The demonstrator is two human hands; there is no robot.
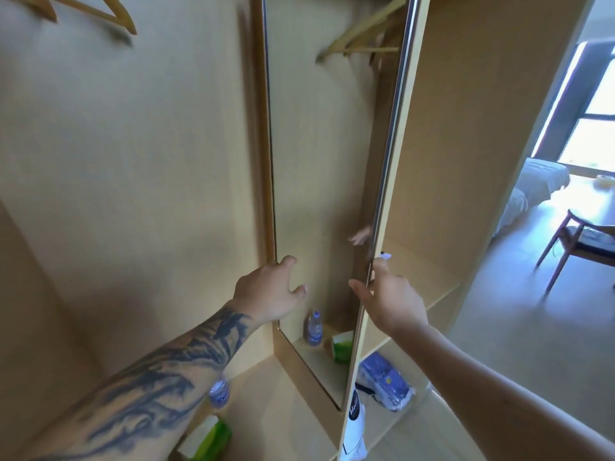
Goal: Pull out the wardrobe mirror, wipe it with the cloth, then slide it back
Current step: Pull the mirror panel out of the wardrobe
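Observation:
The tall wardrobe mirror [319,168] stands pulled out between the wardrobe's back panel and a side panel, and it reflects a hanger, a bottle and a green box. My right hand [389,297] grips its metal right edge, thumb on the glass side and fingers behind the edge. A small white scrap [386,256] shows by those fingertips; I cannot tell what it is. My left hand [273,291] touches the mirror low at its left edge, fingers loosely bent and thumb spread over the glass.
On the wardrobe shelf below sit a water bottle [219,392] and a green tissue box [213,437]. A blue packet [386,380] and a white bag [356,424] lie in the right compartment. Wooden hangers [100,11] hang above. A chair [572,241] and a bed [539,181] stand in the room at right.

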